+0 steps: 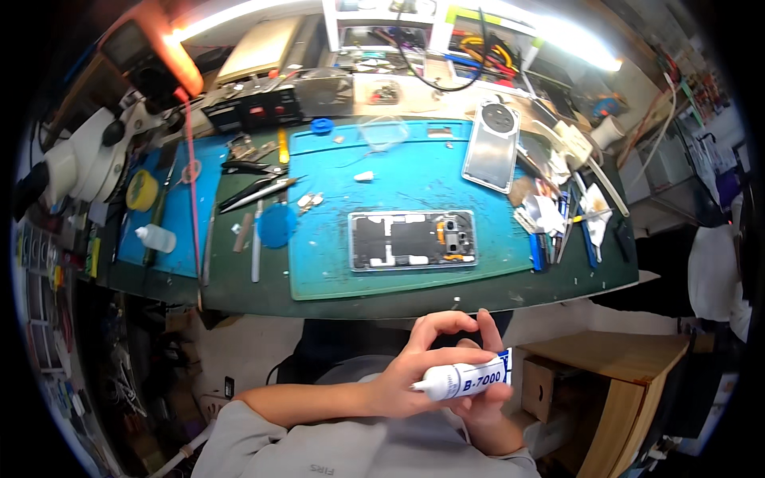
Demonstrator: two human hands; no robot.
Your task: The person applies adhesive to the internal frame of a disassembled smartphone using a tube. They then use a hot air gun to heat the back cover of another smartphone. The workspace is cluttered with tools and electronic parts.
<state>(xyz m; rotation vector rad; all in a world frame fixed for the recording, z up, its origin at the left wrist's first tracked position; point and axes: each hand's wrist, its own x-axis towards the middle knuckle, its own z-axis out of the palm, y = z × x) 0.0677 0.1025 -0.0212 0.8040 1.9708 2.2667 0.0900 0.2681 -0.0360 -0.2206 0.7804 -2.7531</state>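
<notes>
Close to my body, below the bench edge, a white glue tube (470, 380) with blue printing lies between my two hands. Its pointed nozzle faces left and is uncovered. My left hand (403, 384) is closed round the nozzle half, with one finger arched above it. My right hand (488, 408) comes up from below and grips the tube's flat end; some of its fingers are hidden. On the blue mat (327, 247) in front lies an opened phone (412, 240), its dark inside and camera module facing up. A small white cap (363, 176) rests farther back.
A phone back cover (492, 151) with a round camera ring lies at the back right, beside a cluster of tools and tissues (558, 215). Pliers (247, 185), a small bottle (156, 238) and a microscope (88, 155) are on the left. A wooden cabinet (606, 354) stands right of my legs.
</notes>
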